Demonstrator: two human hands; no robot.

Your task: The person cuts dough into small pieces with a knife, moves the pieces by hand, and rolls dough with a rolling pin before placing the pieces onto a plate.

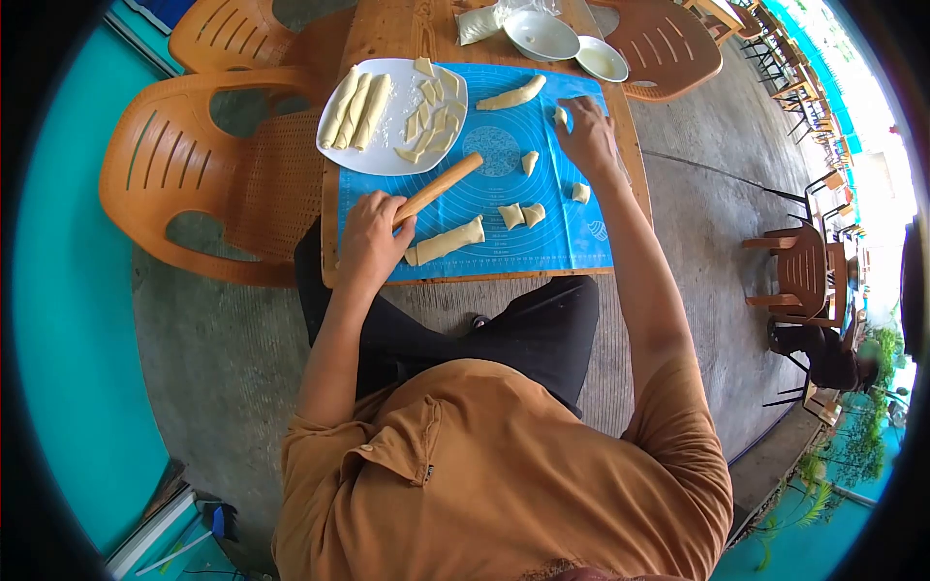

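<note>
My left hand (375, 239) is wrapped round the near end of a wooden rolling pin (441, 189), above the left part of the blue mat (387, 194). My right hand (588, 136) is over the mat's right side, fingers bent, beside a small dough piece (561, 115); whether they touch it is unclear. Other cut dough pieces (530, 163) lie between the hands and nearer me. One dough roll (448, 241) rests at the front edge, another (513, 94) farther back. The white plate (397, 165) holds several dough rolls and flat floured strips.
Two bowls (542, 36) and a plastic bag of white powder (479, 25) stand at the back of the wooden table (392, 37). Orange chairs (223, 174) flank it. At the far right, a person in dark clothing (831, 356) is near other furniture.
</note>
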